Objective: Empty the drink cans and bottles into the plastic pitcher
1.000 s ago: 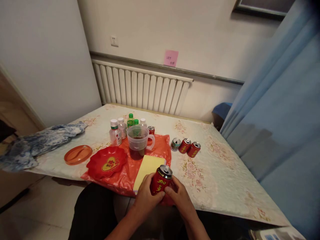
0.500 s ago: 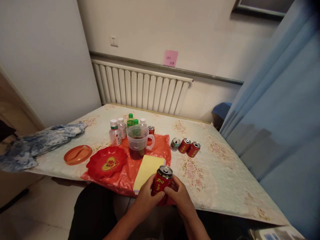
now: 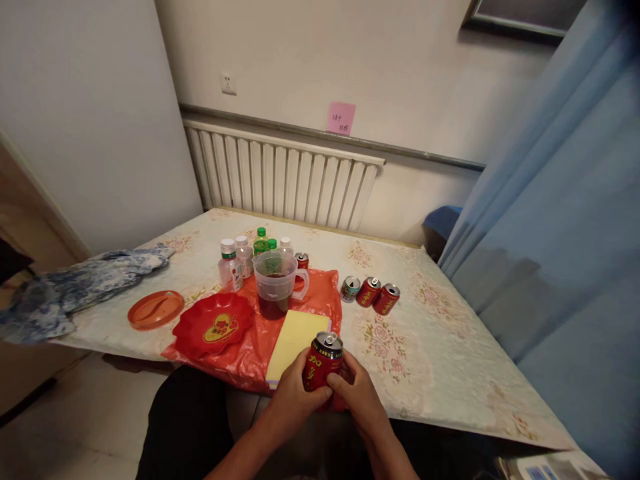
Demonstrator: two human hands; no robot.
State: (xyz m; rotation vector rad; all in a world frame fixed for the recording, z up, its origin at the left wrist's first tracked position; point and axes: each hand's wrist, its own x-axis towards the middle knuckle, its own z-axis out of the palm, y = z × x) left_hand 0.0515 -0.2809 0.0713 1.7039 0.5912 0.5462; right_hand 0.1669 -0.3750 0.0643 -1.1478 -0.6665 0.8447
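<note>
A red drink can (image 3: 323,363) with yellow characters and a silver top is held upright at the table's near edge. My left hand (image 3: 295,390) wraps its left side, and my right hand (image 3: 357,390) closes on its right side, thumbs at the front. Just behind the can lies a yellow pad (image 3: 300,340) on a red plastic bag (image 3: 320,293). A clear measuring jug (image 3: 276,287) with dark liquid stands on the bag. Beside the jug is a red scalloped plate (image 3: 210,347) with a gold heart design.
Several bottles (image 3: 231,267) and another red can (image 3: 301,260) stand behind the jug. Two red cans (image 3: 387,299) and a greenish can (image 3: 351,289) are to the right. An orange lid (image 3: 156,309) and blue-white cloth (image 3: 105,277) lie left. A blue curtain (image 3: 555,220) hangs right.
The can has turned slightly between my hands, its yellow characters shifting left, and it has tilted a little. The other things on the table have stayed in place.
</note>
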